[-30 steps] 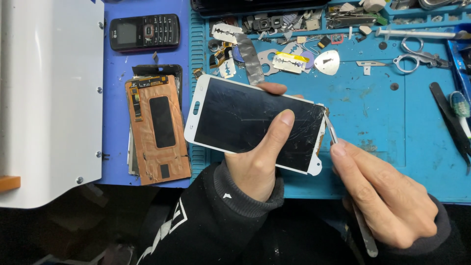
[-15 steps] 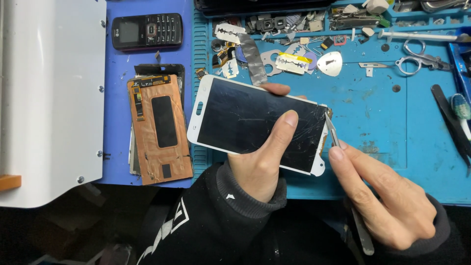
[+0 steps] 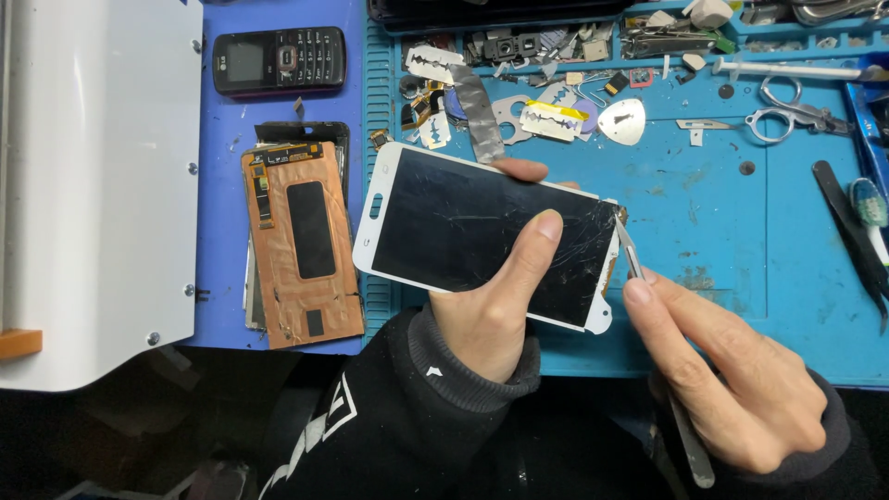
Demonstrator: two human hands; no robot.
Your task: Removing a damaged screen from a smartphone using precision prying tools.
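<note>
Two hands work a cracked phone (image 3: 486, 239) over a blue mat (image 3: 704, 213): the left hand (image 3: 495, 306) grips it by its long edges, thumb across the glass, while the right hand (image 3: 732, 370) pinches tweezers (image 3: 639, 264), tips at the shattered right corner. Thin, stiff and light, the glass looks brittle and best held by its edges. Copper-backed panel (image 3: 301, 245), keypad phone (image 3: 278, 60), scissors (image 3: 787, 111) lie nearby.
</note>
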